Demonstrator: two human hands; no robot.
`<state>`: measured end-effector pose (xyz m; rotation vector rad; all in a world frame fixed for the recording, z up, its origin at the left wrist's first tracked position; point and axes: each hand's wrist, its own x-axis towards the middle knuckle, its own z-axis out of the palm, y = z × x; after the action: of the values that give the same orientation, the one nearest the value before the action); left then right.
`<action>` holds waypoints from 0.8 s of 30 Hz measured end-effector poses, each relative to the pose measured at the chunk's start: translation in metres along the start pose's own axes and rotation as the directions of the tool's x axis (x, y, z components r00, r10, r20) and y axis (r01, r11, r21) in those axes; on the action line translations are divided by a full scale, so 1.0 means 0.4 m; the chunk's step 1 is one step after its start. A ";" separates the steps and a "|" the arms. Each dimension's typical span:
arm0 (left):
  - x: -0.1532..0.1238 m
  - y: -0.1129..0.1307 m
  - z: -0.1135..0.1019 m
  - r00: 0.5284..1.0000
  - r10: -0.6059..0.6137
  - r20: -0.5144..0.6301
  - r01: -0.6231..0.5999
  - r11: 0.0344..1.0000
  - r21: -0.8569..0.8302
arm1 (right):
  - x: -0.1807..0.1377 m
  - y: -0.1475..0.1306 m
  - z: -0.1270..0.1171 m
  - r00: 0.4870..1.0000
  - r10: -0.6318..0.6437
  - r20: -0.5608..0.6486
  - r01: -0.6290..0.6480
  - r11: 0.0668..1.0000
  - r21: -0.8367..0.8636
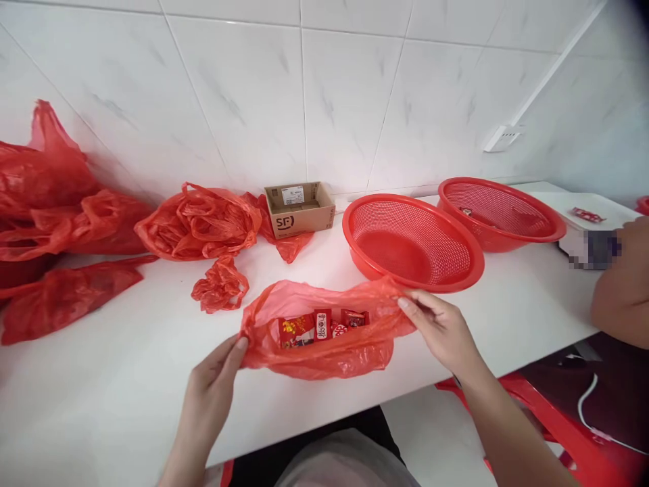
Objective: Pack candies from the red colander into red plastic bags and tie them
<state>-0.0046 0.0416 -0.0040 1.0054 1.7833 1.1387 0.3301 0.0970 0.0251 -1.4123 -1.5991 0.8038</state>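
A red plastic bag [324,355] lies open on the white table [126,379] in front of me, with several small red packets [320,326] showing inside its mouth. My left hand [213,379] pinches the bag's left edge. My right hand [440,328] pinches the bag's right edge, fingers closed on the plastic, holding the mouth spread between the two hands.
Two red mesh basins [412,242] [499,213] stand at the right. A small cardboard box [299,208] sits by the tiled wall. Crumpled red bags [200,223] [220,284] [55,203] lie at the left. Another person's arm [623,291] rests at the right edge, near a red packet [587,215].
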 end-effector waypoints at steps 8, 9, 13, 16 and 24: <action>0.013 0.161 -0.044 0.959 0.208 -0.192 -0.195 0.977 0.081 | 0.088 -0.109 -0.007 0.968 -0.194 -0.158 0.203 0.978 0.039; 0.007 0.158 -0.041 0.966 0.191 -0.176 -0.180 0.981 0.076 | 0.086 -0.106 -0.005 0.973 -0.188 -0.134 0.194 0.980 0.039; -0.003 0.115 -0.029 0.975 0.119 -0.189 -0.105 0.991 0.083 | 0.068 -0.065 -0.006 0.984 -0.158 -0.087 0.162 0.986 0.035; 0.002 0.103 -0.028 0.967 0.151 -0.204 -0.120 0.980 0.156 | 0.059 -0.052 -0.014 0.984 -0.150 -0.100 0.160 0.983 0.096; 0.021 0.165 0.020 0.708 0.706 -0.024 -0.452 0.479 0.752 | 0.082 -0.097 0.013 0.991 -0.128 -0.043 0.133 0.974 0.185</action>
<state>0.0131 0.0709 0.0538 2.1582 2.3059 1.0450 0.3074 0.1232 0.0626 -1.1686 -1.5331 0.8277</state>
